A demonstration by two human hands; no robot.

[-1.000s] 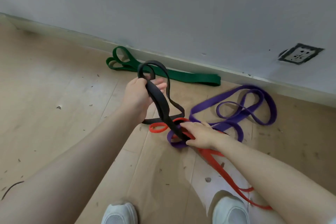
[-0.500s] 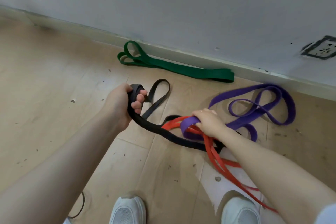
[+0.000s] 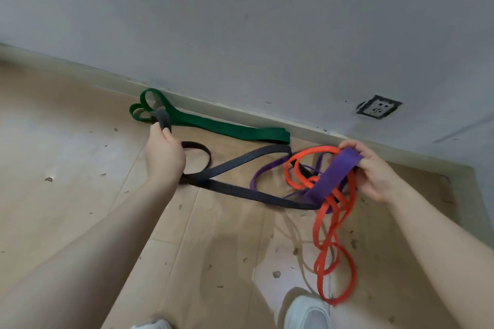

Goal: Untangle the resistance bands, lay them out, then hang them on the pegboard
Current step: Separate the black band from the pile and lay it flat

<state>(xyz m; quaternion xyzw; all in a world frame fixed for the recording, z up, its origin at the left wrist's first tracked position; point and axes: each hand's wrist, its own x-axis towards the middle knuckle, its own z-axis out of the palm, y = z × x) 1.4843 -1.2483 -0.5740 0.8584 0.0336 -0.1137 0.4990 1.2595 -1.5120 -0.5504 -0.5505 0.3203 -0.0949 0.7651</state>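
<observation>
My left hand (image 3: pixel 164 156) grips one end of the black band (image 3: pixel 240 191), which stretches to the right toward the tangle. My right hand (image 3: pixel 374 168) holds the wide purple band (image 3: pixel 331 179) together with the orange band (image 3: pixel 327 243), both lifted off the floor. The orange band hangs down in several loops below that hand. The black band still runs through the purple and orange knot. A green band (image 3: pixel 213 124) lies by itself along the skirting board, folded flat with loops at its left end.
The wooden floor (image 3: pixel 66 168) carries scattered small debris. A grey wall rises behind, with a wall socket (image 3: pixel 378 110) low at the right. My white shoes (image 3: pixel 307 312) show at the bottom edge. No pegboard is in view.
My right hand lifted the purple and orange bands up and to the right. My left hand pulled the black band up and away to the left, stretching it out.
</observation>
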